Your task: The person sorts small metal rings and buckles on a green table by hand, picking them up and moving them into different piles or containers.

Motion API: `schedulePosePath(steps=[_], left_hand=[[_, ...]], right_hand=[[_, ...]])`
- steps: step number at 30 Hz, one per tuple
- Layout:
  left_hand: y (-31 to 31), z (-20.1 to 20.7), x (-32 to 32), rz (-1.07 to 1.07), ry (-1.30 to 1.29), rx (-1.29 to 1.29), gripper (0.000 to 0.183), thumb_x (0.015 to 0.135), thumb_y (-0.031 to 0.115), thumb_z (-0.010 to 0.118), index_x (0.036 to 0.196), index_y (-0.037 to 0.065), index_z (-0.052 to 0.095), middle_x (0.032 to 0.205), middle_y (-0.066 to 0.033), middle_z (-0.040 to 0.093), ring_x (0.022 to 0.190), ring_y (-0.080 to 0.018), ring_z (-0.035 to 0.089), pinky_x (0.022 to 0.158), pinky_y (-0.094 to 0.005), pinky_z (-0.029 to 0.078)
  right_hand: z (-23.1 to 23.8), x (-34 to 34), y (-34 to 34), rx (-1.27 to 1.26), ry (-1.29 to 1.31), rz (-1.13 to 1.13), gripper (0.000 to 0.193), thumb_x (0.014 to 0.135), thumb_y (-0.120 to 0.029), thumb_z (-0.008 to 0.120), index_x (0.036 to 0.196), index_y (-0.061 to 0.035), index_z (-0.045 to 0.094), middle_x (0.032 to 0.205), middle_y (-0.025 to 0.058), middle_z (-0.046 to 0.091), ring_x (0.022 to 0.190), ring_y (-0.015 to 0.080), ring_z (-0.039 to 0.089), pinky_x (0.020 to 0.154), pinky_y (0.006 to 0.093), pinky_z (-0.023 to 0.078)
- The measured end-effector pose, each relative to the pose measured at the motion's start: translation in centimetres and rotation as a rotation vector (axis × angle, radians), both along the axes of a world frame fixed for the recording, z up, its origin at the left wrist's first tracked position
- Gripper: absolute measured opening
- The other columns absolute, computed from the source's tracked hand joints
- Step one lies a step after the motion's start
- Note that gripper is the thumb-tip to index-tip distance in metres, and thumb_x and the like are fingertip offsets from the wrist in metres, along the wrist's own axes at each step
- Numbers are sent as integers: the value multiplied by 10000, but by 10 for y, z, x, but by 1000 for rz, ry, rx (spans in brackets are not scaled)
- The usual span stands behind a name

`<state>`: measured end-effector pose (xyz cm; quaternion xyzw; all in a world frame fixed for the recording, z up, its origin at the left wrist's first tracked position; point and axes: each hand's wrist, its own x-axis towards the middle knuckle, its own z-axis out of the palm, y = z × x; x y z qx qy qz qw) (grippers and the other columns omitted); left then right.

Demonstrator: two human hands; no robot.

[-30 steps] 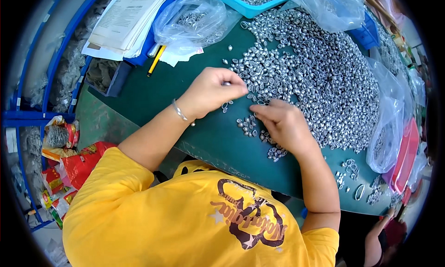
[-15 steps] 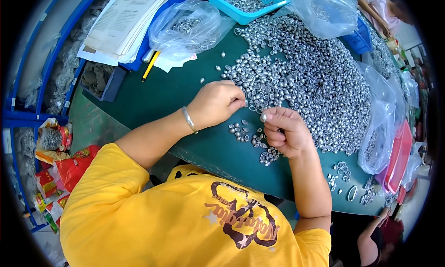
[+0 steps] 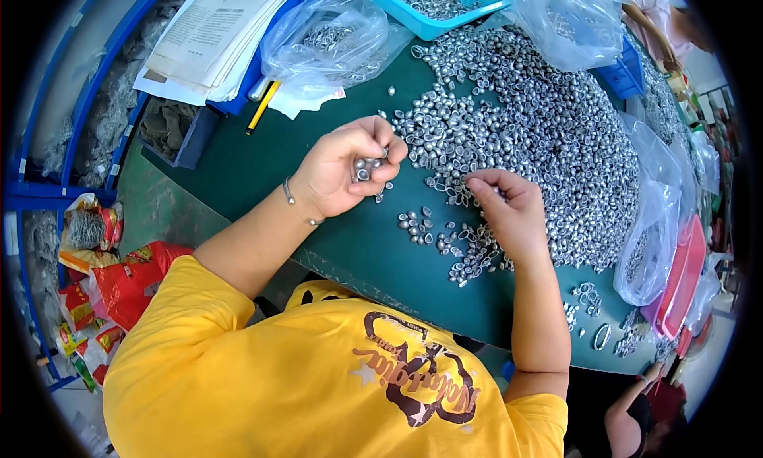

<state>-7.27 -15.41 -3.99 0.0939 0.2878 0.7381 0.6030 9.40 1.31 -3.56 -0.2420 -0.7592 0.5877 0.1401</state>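
Observation:
A wide heap of small silvery metal teardrop-shaped pieces [image 3: 548, 132] covers much of the green table [image 3: 350, 259]. My left hand [image 3: 338, 160] is turned palm up at the heap's left edge, fingers curled around several metal pieces [image 3: 366, 169]. Over the heap's near edge, my right hand [image 3: 513, 216] has thumb and fingers drawn together; a bit of silver shows by the fingertips, but I cannot make out what they grip. Two small groups of pieces lie closer to me, one to the left [image 3: 416, 226] and one below the right hand [image 3: 475, 255].
At the back are a turquoise basket [image 3: 433, 25], plastic bags [image 3: 326, 45], papers [image 3: 199, 41] and a yellow pen [image 3: 262, 108]. A pink tray [image 3: 682, 279] and another bag [image 3: 648, 243] lie right. Blue shelving [image 3: 87, 92] stands left. Other people [image 3: 656, 17] sit at the right side.
My left hand has rolled from palm down to palm up, showing pieces in it. My right hand has shifted slightly right and turned over; the piece at its fingertips no longer shows clearly.

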Motion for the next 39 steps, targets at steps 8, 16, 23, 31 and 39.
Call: schedulePosePath(steps=[8,16,23,31,39], left_hand=[[28,-17,17,75,1817,-165,63,715,65,658,777,55,657,684,-80,562,612,-212,558,579,-298,455],[27,-20,18,121,1642,-142,45,743,82,656,759,41,645,676,-67,564,606,-188,549,560,-289,443],[25,-9,4,-127,233,-134,69,756,47,557,818,25,535,748,-90,550,531,-101,449,402,-163,300],[23,-13,1,-233,482,-53,60,735,57,597,756,18,556,713,-57,532,505,-94,452,423,-196,351],[19,-11,26,-223,1856,-67,115,707,174,681,769,79,660,701,-65,558,671,-239,576,606,-327,461]], right_hand=[[-11,-7,-11,842,-72,103,51,748,-114,628,778,-81,653,677,75,584,613,271,587,546,348,478],[-13,-7,-4,606,47,64,46,750,-89,634,783,-60,647,654,78,577,598,275,578,541,348,469],[-10,-8,-6,799,-31,135,71,746,-82,625,809,-75,656,676,80,572,607,272,581,545,356,468],[-3,-5,-1,177,-8,72,67,790,-34,582,818,20,610,630,60,577,531,150,535,467,276,419],[-1,10,6,406,8,290,76,773,-82,626,833,-38,647,704,71,615,538,178,570,490,290,457]])
